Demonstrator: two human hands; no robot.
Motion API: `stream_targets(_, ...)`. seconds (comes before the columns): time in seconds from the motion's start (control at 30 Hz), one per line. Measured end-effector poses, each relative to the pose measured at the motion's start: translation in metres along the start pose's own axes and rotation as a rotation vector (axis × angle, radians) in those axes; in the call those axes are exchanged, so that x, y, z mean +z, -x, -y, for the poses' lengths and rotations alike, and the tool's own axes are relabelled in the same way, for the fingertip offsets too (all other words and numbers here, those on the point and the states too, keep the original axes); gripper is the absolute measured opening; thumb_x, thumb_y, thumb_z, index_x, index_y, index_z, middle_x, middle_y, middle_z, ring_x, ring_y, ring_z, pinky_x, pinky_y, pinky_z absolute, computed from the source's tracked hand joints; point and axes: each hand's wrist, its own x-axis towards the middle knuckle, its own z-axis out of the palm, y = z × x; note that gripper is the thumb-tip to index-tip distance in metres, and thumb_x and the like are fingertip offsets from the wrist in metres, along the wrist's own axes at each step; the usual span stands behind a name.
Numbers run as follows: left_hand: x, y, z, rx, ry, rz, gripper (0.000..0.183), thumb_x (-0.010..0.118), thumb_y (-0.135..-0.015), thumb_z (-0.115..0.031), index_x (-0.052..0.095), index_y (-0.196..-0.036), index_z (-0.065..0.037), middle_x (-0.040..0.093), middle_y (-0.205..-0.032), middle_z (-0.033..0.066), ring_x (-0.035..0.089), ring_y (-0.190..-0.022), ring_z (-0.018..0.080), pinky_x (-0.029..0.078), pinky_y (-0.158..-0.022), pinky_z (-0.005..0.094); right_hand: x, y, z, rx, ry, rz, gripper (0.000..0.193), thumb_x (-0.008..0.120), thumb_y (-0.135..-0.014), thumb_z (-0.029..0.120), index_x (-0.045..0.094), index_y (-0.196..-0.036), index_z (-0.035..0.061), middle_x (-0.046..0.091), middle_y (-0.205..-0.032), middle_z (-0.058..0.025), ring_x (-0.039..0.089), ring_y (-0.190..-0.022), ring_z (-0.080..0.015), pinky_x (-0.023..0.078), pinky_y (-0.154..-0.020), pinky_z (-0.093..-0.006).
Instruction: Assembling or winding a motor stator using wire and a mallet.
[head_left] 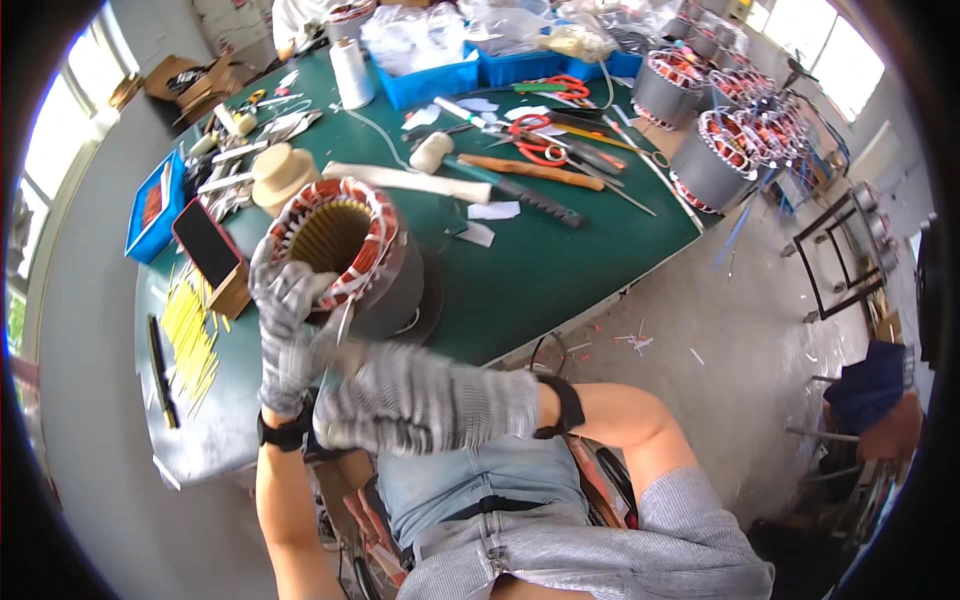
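Two gloved hands: left hand (285, 335) clamped on stator (345, 255) rim at 7 o'clock, bore axis tilted toward viewer; right hand (420, 400) fisted, nearer below, grip contents unclear.

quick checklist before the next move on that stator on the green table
1. Left hand on the stator: ok, gloved fingers touch its front rim.
2. Right hand position: ok, gloved, just below the stator.
3. Thin tool or wire between the hands: cannot tell, blurred.
4. Stator seated: ok, tilted on a dark round base on the table.
5. Phone beside the stator: not ok, propped very close.
6. Mallet near: ok, lying behind the stator.
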Motion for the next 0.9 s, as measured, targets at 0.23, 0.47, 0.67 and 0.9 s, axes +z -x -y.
stream_targets(0.23,0.000,-0.031,-0.010,-0.002,0.176,-0.070,0.030,0.069,-0.058,-0.012,0.061,-0.087,-0.008,0.050,-0.080,0.0074,0.050,-0.085,0.0281,0.028,-0.101,0.0481,-0.034,0.024,-0.070,0.347,-0.417,-0.006,0.024,0.047,-0.092,0.026,0.060,-0.085,0.0074,0.056,-0.072,-0.0055,0.055,-0.057,-0.0182,0.044,-0.055,-0.0287)
stream_targets(0.47,-0.009,-0.008,-0.009,-0.088,0.112,0.020,0.035,0.070,-0.056,-0.014,0.059,-0.089,-0.009,0.051,-0.088,0.0068,0.049,-0.089,0.0279,0.034,-0.090,0.0457,-0.150,0.042,-0.096,0.478,0.407,0.297,0.017,0.048,-0.093,0.018,0.060,-0.093,0.0053,0.058,-0.102,-0.0082,0.060,-0.089,-0.0163,0.048,-0.075,-0.0275)
stream_targets(0.67,-0.007,-0.017,-0.021,-0.197,0.166,0.065,0.039,0.072,-0.054,-0.032,0.060,-0.084,-0.010,0.051,-0.081,0.0042,0.050,-0.083,0.0264,0.032,-0.092,0.0505,-0.215,0.051,-0.248,0.871,0.739,0.063,0.020,0.058,-0.082,0.023,0.059,-0.086,0.0037,0.062,-0.089,-0.0155,0.059,-0.086,-0.0318,0.047,-0.077,-0.0378)
stream_targets(0.9,-0.003,-0.031,-0.010,-0.062,0.183,0.032,0.040,0.073,-0.053,-0.029,0.061,-0.086,-0.010,0.051,-0.079,0.0035,0.051,-0.080,0.0267,0.037,-0.087,0.0482,-0.213,0.095,-0.358,1.167,0.733,0.228,0.021,0.056,-0.077,0.024,0.062,-0.092,0.0096,0.061,-0.087,-0.0189,0.059,-0.077,-0.0333,0.046,-0.071,-0.0434)
